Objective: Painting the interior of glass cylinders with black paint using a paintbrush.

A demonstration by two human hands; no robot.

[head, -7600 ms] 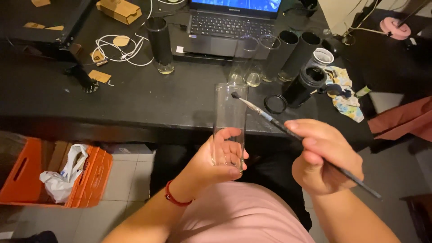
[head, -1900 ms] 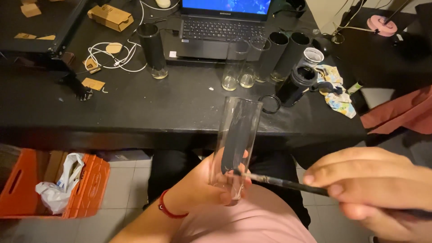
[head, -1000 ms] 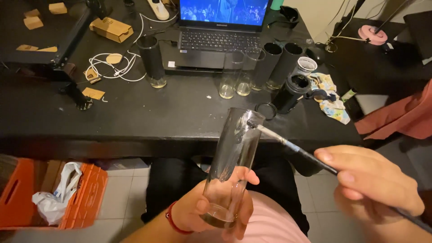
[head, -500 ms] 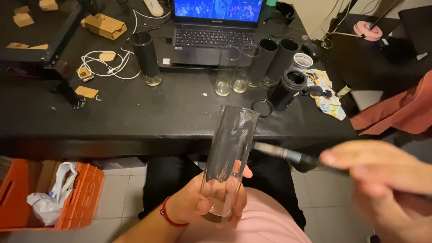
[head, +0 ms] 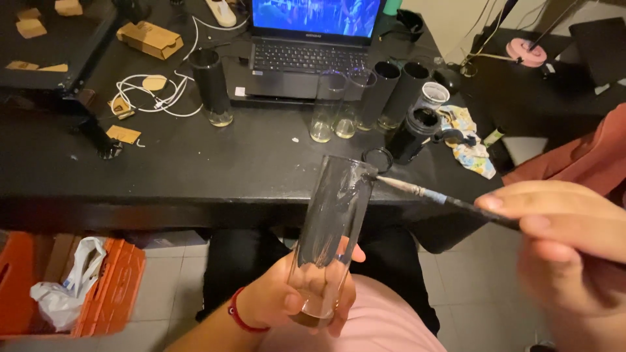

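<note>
My left hand (head: 287, 300) grips the bottom of a tall clear glass cylinder (head: 332, 228), tilted with its open mouth toward the table and dark paint streaks on its wall. My right hand (head: 574, 248) pinches a thin paintbrush (head: 443, 199) by its dark handle. The brush tip touches the rim of the glass at its upper right. A red band circles my left wrist.
A black table (head: 195, 169) carries an open laptop (head: 306, 45), several tall glasses, some clear (head: 326, 107) and some painted black (head: 212, 85), a black paint pot (head: 411, 133), a rag (head: 469, 140), white cables and cardboard bits. An orange crate (head: 98, 293) sits on the tiled floor at left.
The brush tip has shifted from the side of the glass up to its rim. My right hand has drawn closer to the camera; the glass stays tilted in my left hand.
</note>
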